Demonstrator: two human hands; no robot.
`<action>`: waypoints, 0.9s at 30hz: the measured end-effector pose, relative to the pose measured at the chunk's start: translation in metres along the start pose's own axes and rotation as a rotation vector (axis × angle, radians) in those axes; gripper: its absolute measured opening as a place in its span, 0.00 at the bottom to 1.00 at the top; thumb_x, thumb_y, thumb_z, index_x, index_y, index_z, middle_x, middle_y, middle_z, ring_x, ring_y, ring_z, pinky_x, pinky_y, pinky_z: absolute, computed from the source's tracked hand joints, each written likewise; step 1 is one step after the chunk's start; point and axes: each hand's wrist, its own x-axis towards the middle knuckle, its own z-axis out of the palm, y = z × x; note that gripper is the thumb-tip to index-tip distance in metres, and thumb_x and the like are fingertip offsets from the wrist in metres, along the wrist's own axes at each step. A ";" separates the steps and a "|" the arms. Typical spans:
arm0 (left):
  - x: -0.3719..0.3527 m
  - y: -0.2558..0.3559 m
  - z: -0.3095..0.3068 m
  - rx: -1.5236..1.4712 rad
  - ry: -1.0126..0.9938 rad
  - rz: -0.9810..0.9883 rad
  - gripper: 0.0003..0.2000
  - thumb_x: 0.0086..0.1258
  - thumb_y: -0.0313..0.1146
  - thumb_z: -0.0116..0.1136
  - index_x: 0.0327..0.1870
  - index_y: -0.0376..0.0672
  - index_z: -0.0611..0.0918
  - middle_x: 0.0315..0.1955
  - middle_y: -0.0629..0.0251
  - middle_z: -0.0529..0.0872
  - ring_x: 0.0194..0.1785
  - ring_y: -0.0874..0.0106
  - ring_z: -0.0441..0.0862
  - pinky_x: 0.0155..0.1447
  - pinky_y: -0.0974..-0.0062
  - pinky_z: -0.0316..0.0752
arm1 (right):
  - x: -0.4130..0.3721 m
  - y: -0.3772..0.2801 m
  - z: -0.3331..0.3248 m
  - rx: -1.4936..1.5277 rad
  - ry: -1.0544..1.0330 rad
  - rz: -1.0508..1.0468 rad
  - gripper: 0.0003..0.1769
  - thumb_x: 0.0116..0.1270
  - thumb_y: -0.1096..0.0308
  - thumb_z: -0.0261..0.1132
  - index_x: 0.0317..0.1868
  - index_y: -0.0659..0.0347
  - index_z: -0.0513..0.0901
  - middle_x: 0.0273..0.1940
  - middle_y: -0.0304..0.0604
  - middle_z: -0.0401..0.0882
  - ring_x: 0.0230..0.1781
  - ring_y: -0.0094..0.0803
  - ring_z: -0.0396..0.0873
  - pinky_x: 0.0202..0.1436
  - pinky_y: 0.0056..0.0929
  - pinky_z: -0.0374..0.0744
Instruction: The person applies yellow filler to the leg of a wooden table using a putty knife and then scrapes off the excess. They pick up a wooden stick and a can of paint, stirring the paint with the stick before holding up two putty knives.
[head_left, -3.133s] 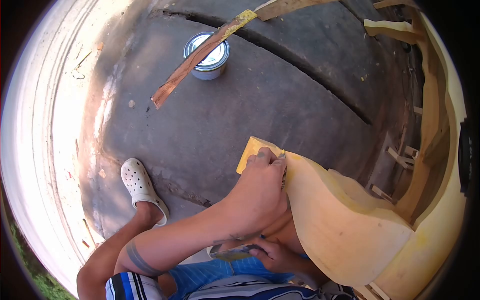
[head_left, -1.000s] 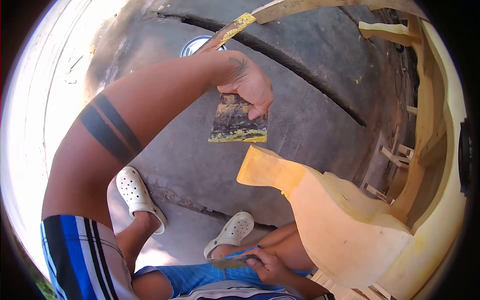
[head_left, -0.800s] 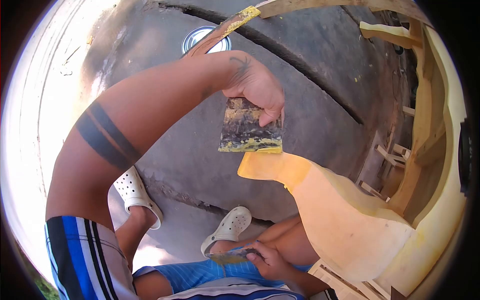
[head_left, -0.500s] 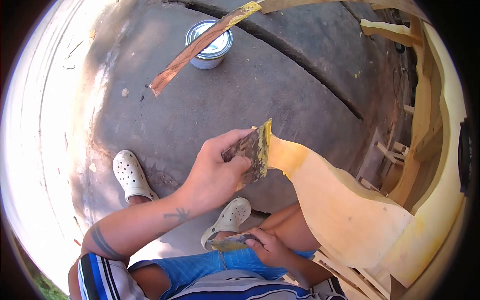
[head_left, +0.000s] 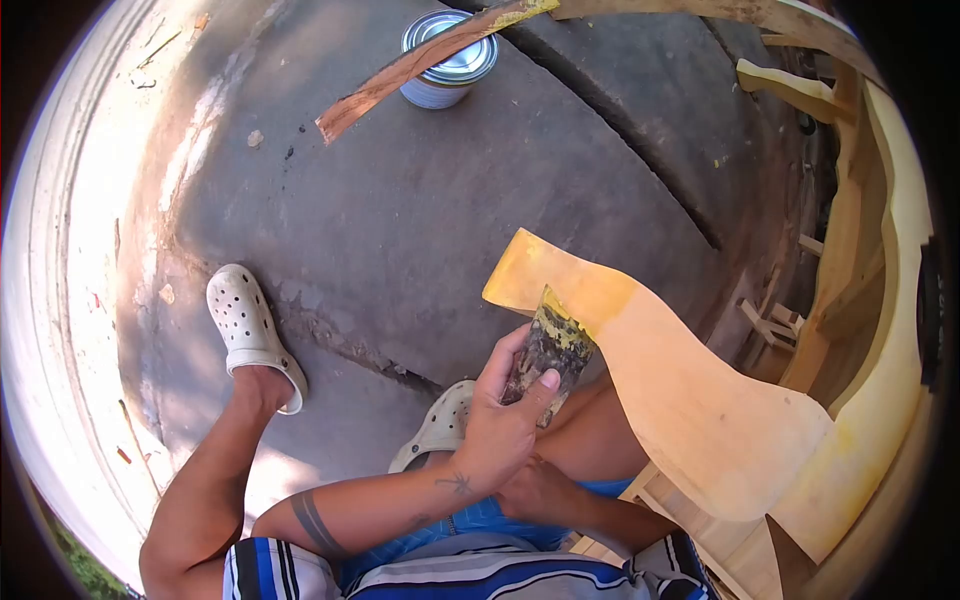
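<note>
My left hand (head_left: 505, 430) grips a dark, worn scraper blade (head_left: 548, 365) with yellow paste along its upper edge. That edge meets the lower side of a curved pale wooden piece (head_left: 700, 410), near its narrow end, where the wood is stained yellow. My right hand (head_left: 540, 492) is low, near my lap, partly behind the left wrist. Its fingers are mostly hidden, and anything in them cannot be seen.
A metal can (head_left: 440, 90) stands on the concrete floor (head_left: 400, 210) with a paste-tipped wooden strip (head_left: 400, 72) across its lid. A larger wooden frame (head_left: 865, 240) curves along the right side. Wooden slats (head_left: 720, 530) lie below the curved piece. A crack crosses the floor.
My left hand has moved down and right, bringing the scraper from the narrow end to the lower edge. The second scraper in my right hand has gone out of sight. The view has shifted.
</note>
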 end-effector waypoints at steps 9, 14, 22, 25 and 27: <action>-0.011 0.035 -0.019 0.424 -0.347 0.109 0.21 0.68 0.19 0.54 0.62 0.36 0.69 0.54 0.60 0.78 0.57 0.73 0.76 0.63 0.72 0.71 | 0.021 -0.015 -0.023 0.077 0.109 0.010 0.11 0.56 0.79 0.58 0.41 0.64 0.78 0.36 0.51 0.82 0.38 0.48 0.82 0.36 0.43 0.81; -0.022 0.041 0.010 0.385 -0.035 0.198 0.21 0.67 0.16 0.45 0.62 0.36 0.67 0.52 0.60 0.78 0.56 0.73 0.76 0.61 0.74 0.72 | 0.027 -0.019 -0.029 0.135 0.047 0.067 0.12 0.58 0.80 0.57 0.43 0.63 0.78 0.37 0.54 0.81 0.38 0.49 0.82 0.38 0.44 0.81; -0.034 0.010 0.058 0.493 0.025 0.240 0.22 0.63 0.18 0.50 0.60 0.36 0.65 0.50 0.62 0.75 0.53 0.76 0.73 0.57 0.76 0.70 | 0.021 0.008 0.008 0.235 0.031 0.034 0.12 0.58 0.79 0.57 0.44 0.65 0.77 0.36 0.55 0.80 0.38 0.53 0.80 0.39 0.46 0.79; -0.030 0.017 0.046 0.497 -0.060 0.216 0.22 0.61 0.17 0.50 0.59 0.36 0.66 0.48 0.63 0.78 0.52 0.76 0.75 0.57 0.76 0.72 | 0.021 0.007 0.004 0.284 0.085 0.031 0.12 0.58 0.78 0.57 0.44 0.65 0.77 0.36 0.55 0.80 0.37 0.55 0.80 0.40 0.47 0.79; -0.032 0.022 0.034 0.327 -0.088 0.108 0.23 0.59 0.16 0.50 0.58 0.35 0.67 0.48 0.62 0.79 0.52 0.75 0.77 0.57 0.75 0.73 | 0.021 0.004 -0.005 0.362 0.182 0.034 0.12 0.58 0.78 0.56 0.44 0.66 0.77 0.36 0.56 0.80 0.37 0.56 0.80 0.40 0.47 0.79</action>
